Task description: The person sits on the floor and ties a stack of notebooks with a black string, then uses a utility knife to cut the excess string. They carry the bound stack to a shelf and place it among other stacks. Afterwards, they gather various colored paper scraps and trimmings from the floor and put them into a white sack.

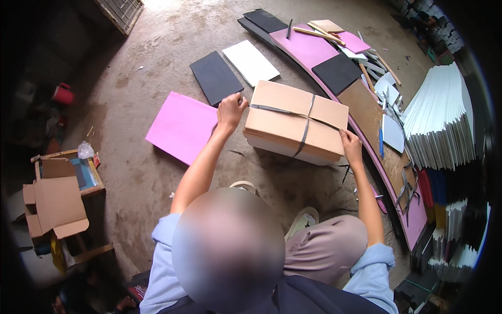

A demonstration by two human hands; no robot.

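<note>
A bundle of tan and white sheets lies on the floor in front of me, with a black strap crossing over its top. My left hand is closed in a fist just off the bundle's left edge, close to where the strap reaches that side; what its fingers hold is hidden. At the right edge my right hand pinches where the strap passes over. Left of the bundle lies a thick pink slab. Beyond it are a black sheet stack and a white sheet stack.
A long curved board carries pink and black sheets and scraps on the right. Tall stacks of white sheets stand beyond it. An open cardboard box sits at left, with a red container farther back. My shoes are near the bundle.
</note>
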